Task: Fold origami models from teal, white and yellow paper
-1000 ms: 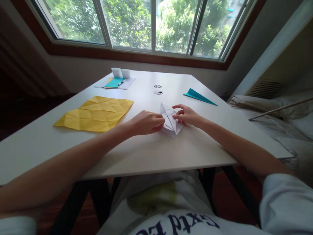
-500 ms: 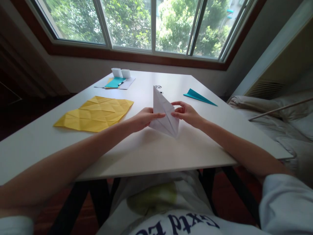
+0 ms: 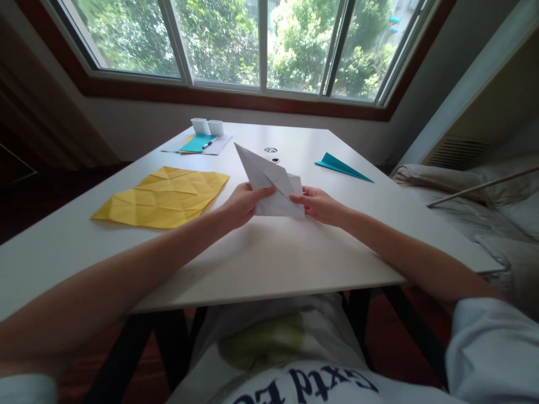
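A folded sheet of white paper [image 3: 273, 182] is held up above the near part of the table, its long point toward the upper left. My left hand [image 3: 244, 203] pinches its lower left side, thumb on the face toward me and fingers behind. At the right edge, my right hand [image 3: 320, 205] grips the paper the same way, with the thumb across the front. Creases and an overlapping flap run down the middle of the sheet. The fingers behind the paper are partly hidden.
A creased yellow sheet [image 3: 164, 196] lies on the white table [image 3: 269, 258] at left. A folded teal paper [image 3: 343, 166] rests at right. Far left are teal paper [image 3: 197, 142], a pen [image 3: 209, 142] and two small white blocks [image 3: 207, 127]. A round table fitting [image 3: 270, 150] sits behind the paper.
The white paper has turned anticlockwise, its point swinging from upright to the upper left. My right hand has moved slightly down and now grips the right edge.
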Available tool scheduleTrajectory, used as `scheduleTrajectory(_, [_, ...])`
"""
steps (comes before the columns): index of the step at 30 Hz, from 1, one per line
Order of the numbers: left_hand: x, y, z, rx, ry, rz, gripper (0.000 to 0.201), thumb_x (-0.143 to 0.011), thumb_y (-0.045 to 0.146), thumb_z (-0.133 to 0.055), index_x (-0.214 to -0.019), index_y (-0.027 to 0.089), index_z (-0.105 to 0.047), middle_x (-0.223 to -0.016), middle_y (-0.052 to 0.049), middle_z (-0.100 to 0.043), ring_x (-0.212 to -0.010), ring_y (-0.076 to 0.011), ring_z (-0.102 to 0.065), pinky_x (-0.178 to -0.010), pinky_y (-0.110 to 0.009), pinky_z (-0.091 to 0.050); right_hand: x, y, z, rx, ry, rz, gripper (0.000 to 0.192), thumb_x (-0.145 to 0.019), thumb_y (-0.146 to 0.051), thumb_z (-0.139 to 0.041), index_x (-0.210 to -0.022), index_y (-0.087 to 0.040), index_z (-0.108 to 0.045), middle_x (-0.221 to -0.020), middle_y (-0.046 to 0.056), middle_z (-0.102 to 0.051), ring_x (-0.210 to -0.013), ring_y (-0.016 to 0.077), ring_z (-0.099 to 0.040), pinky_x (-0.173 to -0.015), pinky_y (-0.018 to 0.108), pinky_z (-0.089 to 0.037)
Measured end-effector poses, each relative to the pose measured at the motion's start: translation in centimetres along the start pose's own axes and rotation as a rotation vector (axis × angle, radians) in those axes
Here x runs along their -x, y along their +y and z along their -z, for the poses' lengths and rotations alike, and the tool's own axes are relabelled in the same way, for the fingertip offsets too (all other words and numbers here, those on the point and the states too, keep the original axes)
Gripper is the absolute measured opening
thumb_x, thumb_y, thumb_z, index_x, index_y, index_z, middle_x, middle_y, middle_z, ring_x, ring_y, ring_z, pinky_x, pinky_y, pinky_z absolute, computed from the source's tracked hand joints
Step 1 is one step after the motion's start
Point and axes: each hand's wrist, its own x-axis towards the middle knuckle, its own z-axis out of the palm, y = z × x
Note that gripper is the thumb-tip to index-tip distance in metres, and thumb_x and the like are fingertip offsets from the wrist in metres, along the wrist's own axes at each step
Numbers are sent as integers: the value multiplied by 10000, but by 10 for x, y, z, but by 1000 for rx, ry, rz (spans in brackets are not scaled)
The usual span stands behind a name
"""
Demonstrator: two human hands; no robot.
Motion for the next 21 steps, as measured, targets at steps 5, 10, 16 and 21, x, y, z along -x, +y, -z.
scheduleTrajectory(5, [-1, -2, 0, 23, 44, -23, 310, -594, 125, -758, -884, 86, -656, -959, -116, -703, -881, -244, -662, -832, -356, -554, 1, 2, 2, -113, -74, 8, 275, -724, -264, -705, -966, -144, -656, -992, 74, -670, -861, 151, -632, -783, 270, -533])
scheduleTrajectory(10, [-3, -5, 1, 31, 11, -32, 336, -591, 146, -765, -902, 87, -650, -972, -119, -699, -889, -249, -659, -817, -352, -558, 0, 4, 3, -106, -29, 33, 287, -655, -229, -757, -917, -148, -673, -938, 60, -673, -835, 146, -624, -751, 266, -529])
scheduleTrajectory(16, [-2, -4, 0, 14, 62, -44, 329, -579, 143, -767, -881, 93, -647, -957, -114, -700, -876, -248, -658, -807, -358, -555, 1, 1, 2, -54, -46, 31, 298, -661, -284, -752, -922, -167, -668, -902, 43, -659, -759, 119, -616, -624, 221, -539])
scheduleTrajectory(21, [-1, -3, -3, 18, 89, -49, 321, -577, 134, -761, -873, 84, -648, -941, -114, -699, -833, -235, -659, -810, -370, -546, 0, 3, 3, -9, -27, 55, 322, -632, -267, -772, -919, -170, -662, -898, 37, -656, -762, 116, -614, -607, 206, -541])
